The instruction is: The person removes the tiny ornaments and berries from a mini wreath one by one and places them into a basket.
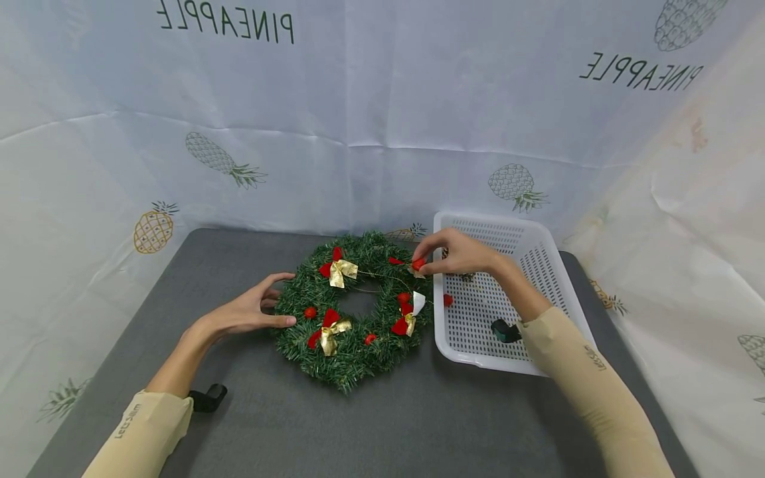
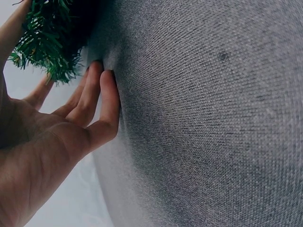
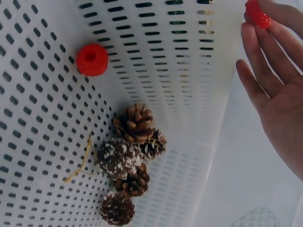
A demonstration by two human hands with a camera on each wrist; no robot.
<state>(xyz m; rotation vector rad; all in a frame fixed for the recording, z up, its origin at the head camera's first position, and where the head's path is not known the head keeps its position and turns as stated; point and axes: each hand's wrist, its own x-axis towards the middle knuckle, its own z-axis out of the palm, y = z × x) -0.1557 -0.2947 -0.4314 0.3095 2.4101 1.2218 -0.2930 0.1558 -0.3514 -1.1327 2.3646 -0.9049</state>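
A green Christmas wreath (image 1: pixel 352 358) lies on the grey table, trimmed with red and gold bows (image 1: pixel 330 332) and small red balls (image 1: pixel 310 312). My left hand (image 1: pixel 248 309) rests at its left edge, thumb and forefinger spread against the greenery. In the left wrist view, the other fingers (image 2: pixel 110 94) bend loosely down at the tabletop. Over the basket's left rim, my right hand (image 1: pixel 457 252) pinches a red ball (image 3: pixel 258 15) between thumb and fingertips, right by the wreath's upper right side. That ball has a bumpy surface.
A white perforated basket (image 1: pixel 570 292) stands right of the wreath. Inside are several pine cones (image 3: pixel 135 123), some white-tipped, another red ball (image 3: pixel 92 60) and a gold cord (image 3: pixel 85 161). Behind the table (image 1: pixel 358 431) hangs a white pineapple-print cloth (image 1: pixel 382 86).
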